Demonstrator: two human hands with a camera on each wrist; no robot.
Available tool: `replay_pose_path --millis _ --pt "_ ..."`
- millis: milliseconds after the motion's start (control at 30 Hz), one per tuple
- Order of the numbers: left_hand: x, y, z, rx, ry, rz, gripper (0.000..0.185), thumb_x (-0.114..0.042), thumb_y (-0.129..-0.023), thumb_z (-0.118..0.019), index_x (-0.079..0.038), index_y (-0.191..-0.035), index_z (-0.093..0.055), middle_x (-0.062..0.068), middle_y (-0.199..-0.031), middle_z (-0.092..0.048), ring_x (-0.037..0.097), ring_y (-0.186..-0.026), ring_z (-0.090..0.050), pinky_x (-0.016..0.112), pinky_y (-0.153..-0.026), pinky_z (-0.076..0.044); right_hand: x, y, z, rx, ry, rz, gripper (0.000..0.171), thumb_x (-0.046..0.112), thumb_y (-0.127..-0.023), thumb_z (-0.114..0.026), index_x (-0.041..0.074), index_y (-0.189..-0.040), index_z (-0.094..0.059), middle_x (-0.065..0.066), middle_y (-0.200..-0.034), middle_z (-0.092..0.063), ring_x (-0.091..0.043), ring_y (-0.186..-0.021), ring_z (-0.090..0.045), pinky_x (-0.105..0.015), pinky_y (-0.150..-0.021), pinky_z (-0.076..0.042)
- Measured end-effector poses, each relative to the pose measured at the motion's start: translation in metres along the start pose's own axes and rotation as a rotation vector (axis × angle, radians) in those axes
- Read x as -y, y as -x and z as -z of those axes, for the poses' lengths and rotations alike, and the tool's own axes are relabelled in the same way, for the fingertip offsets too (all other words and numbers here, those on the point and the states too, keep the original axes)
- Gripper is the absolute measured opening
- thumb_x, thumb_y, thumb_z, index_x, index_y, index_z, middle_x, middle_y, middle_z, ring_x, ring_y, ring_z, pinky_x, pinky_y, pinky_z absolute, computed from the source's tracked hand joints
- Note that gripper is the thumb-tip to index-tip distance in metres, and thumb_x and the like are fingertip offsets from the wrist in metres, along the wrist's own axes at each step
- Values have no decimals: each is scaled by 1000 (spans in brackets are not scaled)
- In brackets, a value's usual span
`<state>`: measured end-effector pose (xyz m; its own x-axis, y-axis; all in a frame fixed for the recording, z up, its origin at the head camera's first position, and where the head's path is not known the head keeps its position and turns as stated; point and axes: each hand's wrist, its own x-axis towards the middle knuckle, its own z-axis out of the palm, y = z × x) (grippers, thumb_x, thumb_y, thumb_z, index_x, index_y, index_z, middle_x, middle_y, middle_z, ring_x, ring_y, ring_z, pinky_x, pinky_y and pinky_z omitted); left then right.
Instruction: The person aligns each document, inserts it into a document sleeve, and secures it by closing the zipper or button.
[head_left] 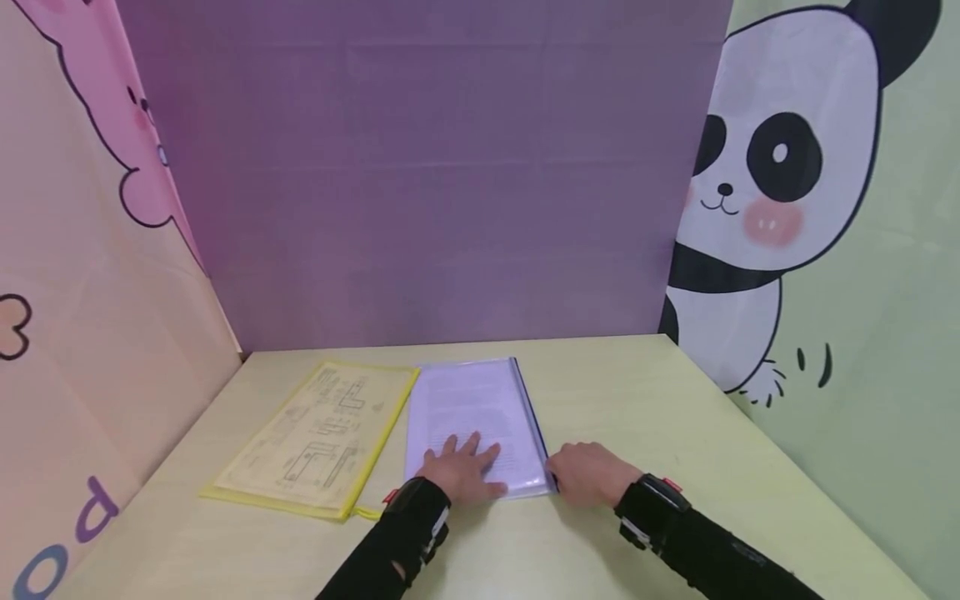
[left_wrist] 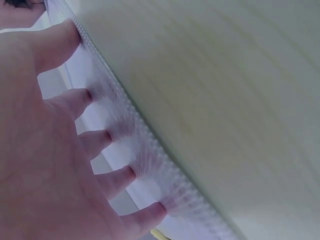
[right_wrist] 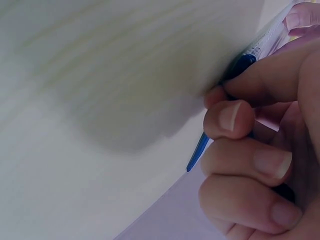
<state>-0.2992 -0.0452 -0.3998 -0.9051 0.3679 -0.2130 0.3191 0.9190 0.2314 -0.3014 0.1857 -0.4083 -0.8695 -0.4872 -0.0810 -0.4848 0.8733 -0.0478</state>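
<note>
A translucent mesh document pouch [head_left: 465,400] with printed paper inside lies flat on the table, a dark blue strip [head_left: 529,408] along its right side. My left hand [head_left: 465,471] rests on its near part with fingers spread; in the left wrist view the fingertips press into the mesh. At the pouch's near right corner, my right hand [head_left: 588,473] pinches the blue edge between thumb and index finger, the other fingers curled. In the right wrist view the blue strip [right_wrist: 198,152] shows beyond the fingers. Exactly what lies between the fingertips is hidden.
A yellow-edged document pouch [head_left: 318,442] holding a sheet of line drawings lies on the left. Its yellow strap [head_left: 367,512] shows close to my left wrist. A purple panel [head_left: 450,183] stands behind the wooden table [head_left: 645,392], with printed walls on both sides.
</note>
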Motion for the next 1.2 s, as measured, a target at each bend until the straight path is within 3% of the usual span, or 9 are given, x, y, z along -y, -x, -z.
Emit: replay_pose_path --millis 733,1200 --pt "-1 0 -2 12 -6 20 70 -60 -96 -57 -29 -156 -42 8 -165 -30 42 -151 -23 69 -114 -24 1 15 -1 45 -61 27 10 8 -93 -69 14 -85 -67 4 -69 -49 -12 -59 -43 -27 -56 -36" --pt "-4 1 2 27 -18 35 70 -61 -96 -57 -30 -156 -42 7 -165 -30 40 -151 -23 69 -114 -25 2 19 4 47 -71 41 12 1 -87 -71 13 -86 -67 3 -70 -49 -12 -60 -43 -27 -57 -37"
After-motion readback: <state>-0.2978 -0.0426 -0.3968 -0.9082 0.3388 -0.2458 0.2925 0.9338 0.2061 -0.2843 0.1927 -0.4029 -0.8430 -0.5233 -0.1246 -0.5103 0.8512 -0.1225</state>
